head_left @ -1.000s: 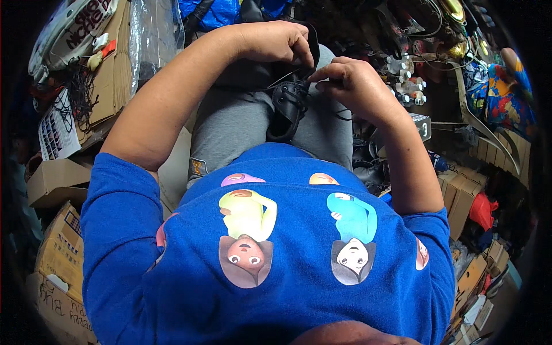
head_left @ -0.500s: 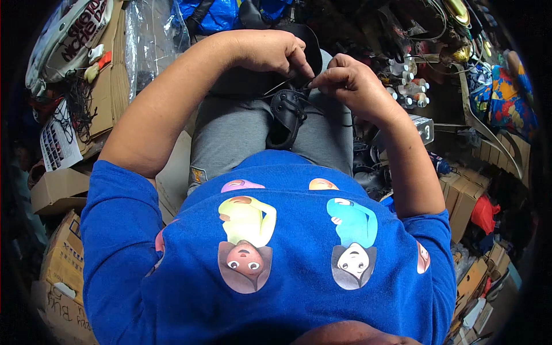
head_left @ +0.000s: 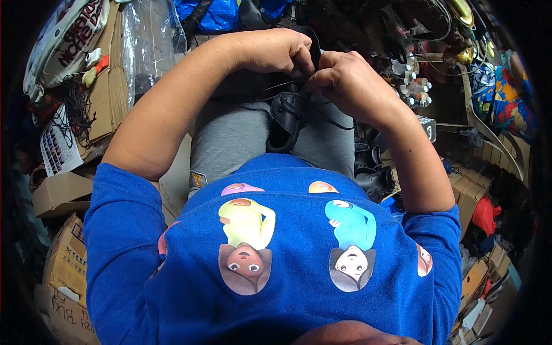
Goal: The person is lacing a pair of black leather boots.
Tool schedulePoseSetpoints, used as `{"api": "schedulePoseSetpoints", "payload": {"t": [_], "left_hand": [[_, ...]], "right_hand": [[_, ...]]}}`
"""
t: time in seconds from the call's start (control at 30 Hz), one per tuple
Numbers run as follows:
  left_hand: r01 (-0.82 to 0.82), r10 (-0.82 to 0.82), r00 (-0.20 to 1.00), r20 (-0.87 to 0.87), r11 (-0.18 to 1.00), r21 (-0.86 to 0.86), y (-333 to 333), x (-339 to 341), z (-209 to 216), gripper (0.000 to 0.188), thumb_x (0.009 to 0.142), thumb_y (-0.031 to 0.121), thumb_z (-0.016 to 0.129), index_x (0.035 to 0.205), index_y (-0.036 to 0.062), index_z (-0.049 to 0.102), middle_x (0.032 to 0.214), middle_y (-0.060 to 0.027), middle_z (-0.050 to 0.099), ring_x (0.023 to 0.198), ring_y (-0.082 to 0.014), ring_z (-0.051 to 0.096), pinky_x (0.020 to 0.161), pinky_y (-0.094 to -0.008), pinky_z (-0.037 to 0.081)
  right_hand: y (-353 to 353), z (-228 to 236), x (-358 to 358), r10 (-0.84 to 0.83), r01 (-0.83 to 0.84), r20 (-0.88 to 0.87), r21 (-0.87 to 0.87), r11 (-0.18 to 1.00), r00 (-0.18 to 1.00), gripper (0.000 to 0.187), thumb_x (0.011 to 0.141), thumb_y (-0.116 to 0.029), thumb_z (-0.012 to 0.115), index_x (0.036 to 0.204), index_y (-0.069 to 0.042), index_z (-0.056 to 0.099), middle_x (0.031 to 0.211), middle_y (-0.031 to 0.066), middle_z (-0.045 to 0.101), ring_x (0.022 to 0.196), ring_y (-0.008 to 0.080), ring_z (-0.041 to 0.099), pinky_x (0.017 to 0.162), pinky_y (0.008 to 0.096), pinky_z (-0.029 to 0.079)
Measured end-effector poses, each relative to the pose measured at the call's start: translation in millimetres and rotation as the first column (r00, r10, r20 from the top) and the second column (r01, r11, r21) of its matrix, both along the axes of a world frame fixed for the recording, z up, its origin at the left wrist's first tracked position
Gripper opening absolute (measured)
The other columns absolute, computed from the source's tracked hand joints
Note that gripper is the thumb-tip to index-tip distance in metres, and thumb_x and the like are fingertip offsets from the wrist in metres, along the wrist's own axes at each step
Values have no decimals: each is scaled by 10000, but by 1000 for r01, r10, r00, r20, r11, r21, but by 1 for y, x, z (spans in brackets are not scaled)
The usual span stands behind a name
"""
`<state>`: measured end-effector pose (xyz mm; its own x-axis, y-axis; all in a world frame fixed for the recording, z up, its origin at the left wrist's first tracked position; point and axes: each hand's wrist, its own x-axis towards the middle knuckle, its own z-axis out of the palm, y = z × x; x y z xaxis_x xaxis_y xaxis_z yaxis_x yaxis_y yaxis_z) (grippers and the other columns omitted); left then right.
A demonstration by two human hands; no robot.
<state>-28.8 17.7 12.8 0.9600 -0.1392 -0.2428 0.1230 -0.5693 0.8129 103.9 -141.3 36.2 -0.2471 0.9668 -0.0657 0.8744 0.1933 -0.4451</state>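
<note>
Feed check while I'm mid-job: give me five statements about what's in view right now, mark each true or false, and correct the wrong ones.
1. The black shoe is between the thighs of the grey trousers. True.
2. The two hands are spread wide apart. False: the left hand and right hand are close together near the shoe.
3. The person wears a blue shirt with printed figures. True.
4. The clear bottles with white caps are on the person's left. False: the clear bottles are on the right.
5. An open cardboard box lies on the person's left. True.
</note>
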Motion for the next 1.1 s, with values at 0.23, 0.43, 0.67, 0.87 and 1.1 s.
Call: {"api": "schedulePoseSetpoints", "payload": {"t": [0.23,0.43,0.67,0.87,1.1], "left_hand": [[-317,275,888,368,947,58,-17,-33,-11,288,763,113,734,1049,107,703,1020,-70,512,933,-218,552,832,-313,462],[-619,516,777,362,732,284,-67,-84,5,603,715,392,767,1200,118,538,1180,-106,539,1150,-302,502,950,-449,360],[-561,467,823,324,759,332,-81,-98,-1,309,716,244,767,965,125,628,938,-28,572,973,-236,525,823,-379,342],[-628,418,727,545,726,281,-90,-100,-16,215,677,74,730,864,130,642,810,-15,533,829,-207,551,786,-361,334],[-601,288,710,642,722,341,-88,-101,-22,160,680,36,665,814,122,644,776,-11,528,795,-191,560,779,-348,334]], "right_hand": [[-24,-18,1,-286,223,-324,-220,950,902,198,749,-73,709,930,-144,752,782,72,584,781,217,601,696,315,486],[-27,-25,6,-375,231,-433,-349,908,820,241,771,-64,724,992,-157,753,796,29,567,792,152,580,725,284,473],[-22,-25,3,-411,183,-473,-456,871,779,248,782,-70,724,1014,-153,751,829,14,575,818,133,571,761,270,469],[-24,-33,7,-406,154,-534,-453,878,742,226,792,-69,720,1002,-146,754,825,0,567,817,115,565,751,254,466],[-22,-42,5,-363,169,-543,-374,912,757,222,771,-65,736,978,-142,759,801,-5,588,794,101,577,729,250,474]]}}
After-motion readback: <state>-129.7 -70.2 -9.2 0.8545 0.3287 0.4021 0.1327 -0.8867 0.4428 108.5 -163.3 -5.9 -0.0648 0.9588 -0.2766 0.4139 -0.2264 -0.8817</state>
